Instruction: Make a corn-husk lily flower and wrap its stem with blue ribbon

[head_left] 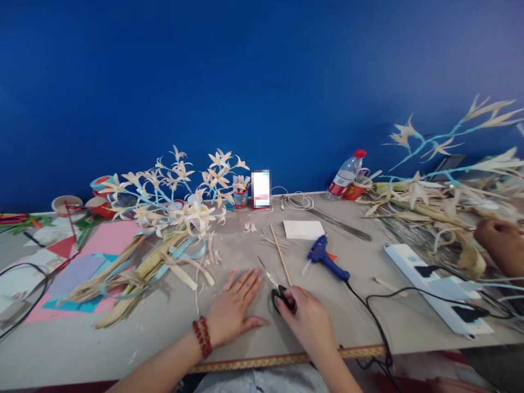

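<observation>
My left hand [237,305] lies flat on the grey table with its fingers spread, a beaded bracelet [202,337] at the wrist. Closed around the black handles of a pair of scissors [269,274] is my right hand [307,314]; the blades point away from me, toward the upper left. A thin wooden stick [280,254] rests just beyond that hand. Further right, a blue glue gun [327,259] lies on its side, with a clear tip of glue stick and a black cord. Small pale petals [249,227] and thin wires lie ahead of my left hand.
Corn-husk flowers [176,185] on blue stems and dried husks [139,273] cover the left. At right are a white power strip [434,289], cords and another person's hand [499,245]. A bottle [347,173], a phone screen [261,189] and a white card [303,229] stand or lie farther back.
</observation>
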`<state>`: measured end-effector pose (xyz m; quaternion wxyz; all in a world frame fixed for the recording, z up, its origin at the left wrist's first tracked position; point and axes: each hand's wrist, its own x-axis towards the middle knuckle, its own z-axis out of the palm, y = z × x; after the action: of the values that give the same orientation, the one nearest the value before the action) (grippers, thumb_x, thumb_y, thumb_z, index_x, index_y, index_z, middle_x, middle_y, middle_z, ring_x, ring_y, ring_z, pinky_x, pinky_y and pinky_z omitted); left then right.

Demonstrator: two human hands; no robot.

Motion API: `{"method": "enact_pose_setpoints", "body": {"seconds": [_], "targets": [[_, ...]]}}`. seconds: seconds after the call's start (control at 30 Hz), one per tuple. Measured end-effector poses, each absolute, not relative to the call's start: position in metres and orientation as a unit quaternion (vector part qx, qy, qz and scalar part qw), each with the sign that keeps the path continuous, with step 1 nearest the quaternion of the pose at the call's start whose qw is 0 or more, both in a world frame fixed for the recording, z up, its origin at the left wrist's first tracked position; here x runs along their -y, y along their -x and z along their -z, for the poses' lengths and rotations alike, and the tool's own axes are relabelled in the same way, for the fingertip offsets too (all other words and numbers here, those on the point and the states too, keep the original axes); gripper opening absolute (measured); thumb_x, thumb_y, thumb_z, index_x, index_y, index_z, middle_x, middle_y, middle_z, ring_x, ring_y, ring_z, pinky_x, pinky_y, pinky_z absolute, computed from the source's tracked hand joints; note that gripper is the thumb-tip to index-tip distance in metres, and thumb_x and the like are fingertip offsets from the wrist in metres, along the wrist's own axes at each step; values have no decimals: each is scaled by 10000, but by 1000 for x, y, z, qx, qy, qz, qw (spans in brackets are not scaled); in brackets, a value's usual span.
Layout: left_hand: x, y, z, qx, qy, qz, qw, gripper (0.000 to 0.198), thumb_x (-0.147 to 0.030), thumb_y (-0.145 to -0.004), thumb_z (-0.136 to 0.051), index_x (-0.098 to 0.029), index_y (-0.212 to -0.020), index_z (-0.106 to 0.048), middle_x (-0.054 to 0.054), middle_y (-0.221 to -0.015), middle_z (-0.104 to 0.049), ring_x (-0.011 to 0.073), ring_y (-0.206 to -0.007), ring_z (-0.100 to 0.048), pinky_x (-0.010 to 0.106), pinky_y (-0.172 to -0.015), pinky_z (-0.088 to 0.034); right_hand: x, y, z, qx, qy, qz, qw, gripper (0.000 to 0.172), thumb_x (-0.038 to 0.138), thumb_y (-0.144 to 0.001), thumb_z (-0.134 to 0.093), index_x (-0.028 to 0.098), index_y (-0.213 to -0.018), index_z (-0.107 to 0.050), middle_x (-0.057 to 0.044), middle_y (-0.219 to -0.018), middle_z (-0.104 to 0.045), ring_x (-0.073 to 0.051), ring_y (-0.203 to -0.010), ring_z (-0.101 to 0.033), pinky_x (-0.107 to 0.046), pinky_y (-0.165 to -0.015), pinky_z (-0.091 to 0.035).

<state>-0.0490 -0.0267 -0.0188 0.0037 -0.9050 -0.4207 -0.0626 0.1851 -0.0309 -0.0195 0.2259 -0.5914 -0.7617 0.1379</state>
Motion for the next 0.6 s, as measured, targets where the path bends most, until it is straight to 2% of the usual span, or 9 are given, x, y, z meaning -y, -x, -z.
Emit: {"method": "enact_pose_setpoints", "body": {"seconds": [0.13, 0.2, 0.27, 0.3, 0.37, 0.43, 0.47, 0.53, 0.6], "targets": [[27, 61, 20, 513, 855, 73, 15, 794, -612, -884, -342, -108, -1482, -208, 188, -1518, -313, 305, -1410, -240, 530, -1134, -113, 28, -194, 26, 768, 596, -107, 210, 167, 365, -830, -566, 199, -819, -577, -24, -643, -622, -205, -595, -616, -277, -565, -424], [28, 69, 13, 537, 839, 88, 16, 699, -527, -912, -373, -114, -1465, -264, 185, -1510, -329, 308, -1407, -241, 540, -1127, -131, 26, -205, 31, 762, 605, -94, 211, 200, 397, -845, -541, 202, -812, -566, -23, -641, -622, -203, -575, -618, -279, -546, -427], [30, 72, 4, 538, 834, 118, 2, 567, -427, -923, -418, -143, -1411, -376, 159, -1465, -411, 297, -1380, -292, 531, -1123, -166, 23, -214, 34, 758, 610, -85, 214, 230, 427, -859, -515, 205, -820, -562, -29, -657, -635, -207, -572, -628, -284, -528, -435], [31, 71, -1, 537, 832, 141, -12, 476, -382, -922, -436, -160, -1342, -469, 143, -1391, -497, 289, -1337, -356, 525, -1119, -187, 22, -218, 35, 761, 607, -85, 215, 241, 436, -866, -503, 206, -824, -561, -32, -667, -642, -210, -574, -634, -287, -525, -442], [33, 68, -8, 536, 820, 195, -50, 267, -297, -920, -446, -186, -1064, -642, 98, -1085, -658, 257, -1141, -519, 513, -1092, -250, 19, -220, 35, 769, 592, -93, 223, 250, 440, -884, -483, 209, -829, -561, -40, -702, -661, -213, -594, -651, -296, -538, -468], [35, 63, -11, 532, 806, 242, -94, 253, -242, -924, -426, -190, -834, -657, 62, -814, -640, 223, -905, -572, 476, -987, -380, 20, -217, 32, 777, 572, -100, 243, 251, 431, -905, -463, 214, -833, -565, -48, -738, -673, -212, -620, -662, -304, -566, -495], [35, 60, -10, 532, 794, 269, -121, 271, -227, -929, -407, -188, -813, -649, 57, -769, -613, 212, -832, -564, 440, -906, -437, 21, -212, 29, 780, 560, -99, 260, 249, 424, -914, -456, 215, -842, -570, -55, -763, -678, -214, -647, -668, -310, -590, -508], [37, 51, -9, 534, 748, 340, -200, 268, -221, -939, -377, -184, -949, -643, 76, -846, -605, 204, -811, -560, 379, -797, -479, 26, -198, 22, 788, 528, -82, 305, 241, 412, -921, -457, 210, -917, -588, -85, -864, -687, -234, -762, -677, -334, -672, -528], [37, 37, -8, 516, 666, 430, -323, 298, -250, -939, -400, -199, -1181, -567, 109, -1059, -596, 204, -910, -577, 379, -846, -470, 32, -178, 11, 806, 481, -52, 341, 301, 395, -909, -486, 194, -1115, -574, -131, -1088, -659, -271, -980, -642, -374, -806, -517]]}}
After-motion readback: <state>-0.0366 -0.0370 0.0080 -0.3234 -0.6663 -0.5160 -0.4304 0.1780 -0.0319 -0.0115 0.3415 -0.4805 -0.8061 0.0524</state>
